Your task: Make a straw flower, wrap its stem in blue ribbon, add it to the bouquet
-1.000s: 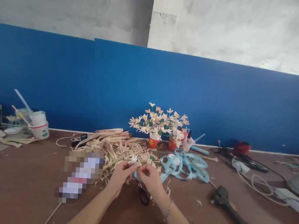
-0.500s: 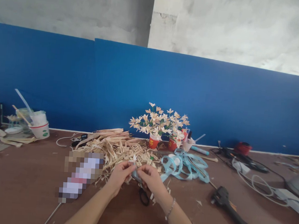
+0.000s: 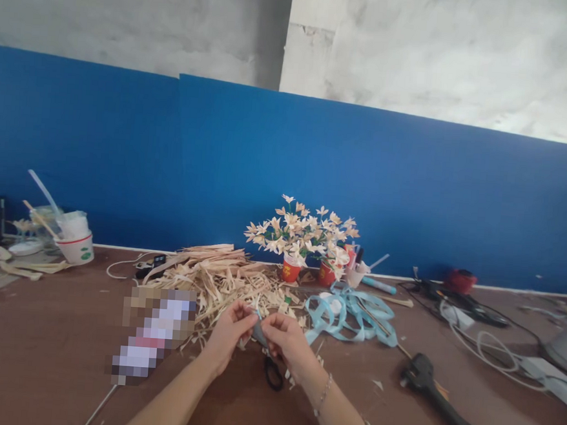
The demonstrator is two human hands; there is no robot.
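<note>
Above the middle of the table, my left hand (image 3: 229, 332) and my right hand (image 3: 287, 342) are close together, thumbs and fingertips pinched. Between them shows a small pale-blue and whitish sliver (image 3: 257, 314), too small to name. Just under the fingertips is a pair of scissors (image 3: 273, 373), with a black finger loop and greyish blades partly covered by my hands; I cannot tell whether a hand touches it. Behind my hands spreads a heap of dry husk strips (image 3: 220, 279). Two red cups (image 3: 290, 270) at the back hold bunches of cream husk flowers (image 3: 301, 230).
Right of my hands lies a tangle of light-blue ribbon (image 3: 348, 317), then a black glue gun (image 3: 438, 398). Cables and a white power strip (image 3: 551, 380) are at far right. A blurred-out object (image 3: 153, 336) lies left. A white cup (image 3: 76, 248) stands at far left.
My left fingertips have shifted slightly up. The whitish tip that stuck up between the hands now shows lower, with a blue edge. Other things stay put.
</note>
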